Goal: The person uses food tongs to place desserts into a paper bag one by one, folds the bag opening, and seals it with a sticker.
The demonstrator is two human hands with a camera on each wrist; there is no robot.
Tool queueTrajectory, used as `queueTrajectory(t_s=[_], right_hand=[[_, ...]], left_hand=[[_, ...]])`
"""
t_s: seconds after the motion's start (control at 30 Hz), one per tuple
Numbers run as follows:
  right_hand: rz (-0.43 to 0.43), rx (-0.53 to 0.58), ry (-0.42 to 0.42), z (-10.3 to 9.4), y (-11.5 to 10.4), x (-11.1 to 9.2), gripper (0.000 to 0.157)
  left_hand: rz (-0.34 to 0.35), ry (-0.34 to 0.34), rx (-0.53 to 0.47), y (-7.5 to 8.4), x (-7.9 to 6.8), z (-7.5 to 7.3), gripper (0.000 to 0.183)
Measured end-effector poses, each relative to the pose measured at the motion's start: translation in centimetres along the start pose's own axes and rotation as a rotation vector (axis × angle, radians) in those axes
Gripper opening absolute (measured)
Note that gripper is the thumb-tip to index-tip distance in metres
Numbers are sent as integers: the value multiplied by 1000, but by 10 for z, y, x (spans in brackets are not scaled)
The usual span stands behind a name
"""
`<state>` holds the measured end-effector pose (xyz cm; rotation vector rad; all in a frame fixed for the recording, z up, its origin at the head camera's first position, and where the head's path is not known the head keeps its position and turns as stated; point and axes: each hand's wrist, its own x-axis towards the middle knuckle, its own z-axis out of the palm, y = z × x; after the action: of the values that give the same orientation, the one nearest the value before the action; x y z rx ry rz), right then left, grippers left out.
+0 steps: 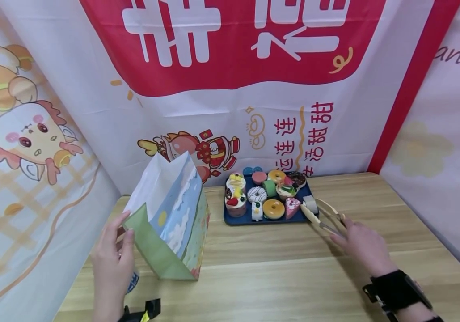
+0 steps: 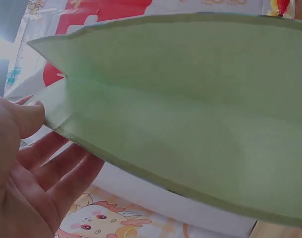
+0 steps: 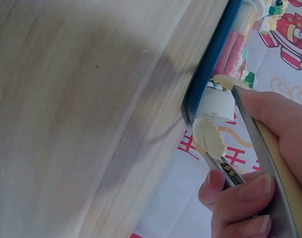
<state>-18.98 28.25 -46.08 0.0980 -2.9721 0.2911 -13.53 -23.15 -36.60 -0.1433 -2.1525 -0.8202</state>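
My left hand (image 1: 114,257) pinches the edge of a paper gift bag (image 1: 183,223), thumb on one side and fingers on the other. The bag is tilted, its green bottom panel (image 2: 180,114) toward me. My right hand (image 1: 364,246) grips serving tongs (image 3: 262,148) with pale, scalloped tips. Those tips stand on either side of a small white cake (image 3: 216,104) at the right end of a dark blue tray (image 1: 270,222). Beside it on the tray are a pink cake slice (image 1: 292,207), a glazed donut (image 1: 273,209) and several other toy-like sweets.
Under everything is a wooden table (image 1: 262,290). A printed red-and-white cloth (image 1: 230,107) hangs right behind the tray, with further cloths at both sides. A small blue-patterned item (image 1: 132,282) shows beside my left wrist, partly hidden.
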Motion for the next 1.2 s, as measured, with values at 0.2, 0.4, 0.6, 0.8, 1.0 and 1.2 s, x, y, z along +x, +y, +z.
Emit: queueTrajectory(t_s=[0.2, 0.4, 0.6, 0.8, 1.0, 1.2], right_hand=[[-16, 6, 39, 2, 1, 0, 72], [-28, 61, 56, 2, 2, 0, 71], [8, 128, -10, -3, 7, 3, 61], [36, 198, -51, -11, 13, 7, 49], [8, 225, -59, -24, 12, 16, 54], [8, 250, -75, -31, 8, 25, 68]], left_hand=[[-37, -79, 23, 1, -1, -3, 53], [27, -44, -8, 3, 0, 3, 51], [34, -19, 4, 0, -1, 9, 45], [45, -17, 15, 0, 0, 9, 45], [52, 7, -1, 4, 2, 10, 43], [78, -8, -12, 6, 2, 10, 43]])
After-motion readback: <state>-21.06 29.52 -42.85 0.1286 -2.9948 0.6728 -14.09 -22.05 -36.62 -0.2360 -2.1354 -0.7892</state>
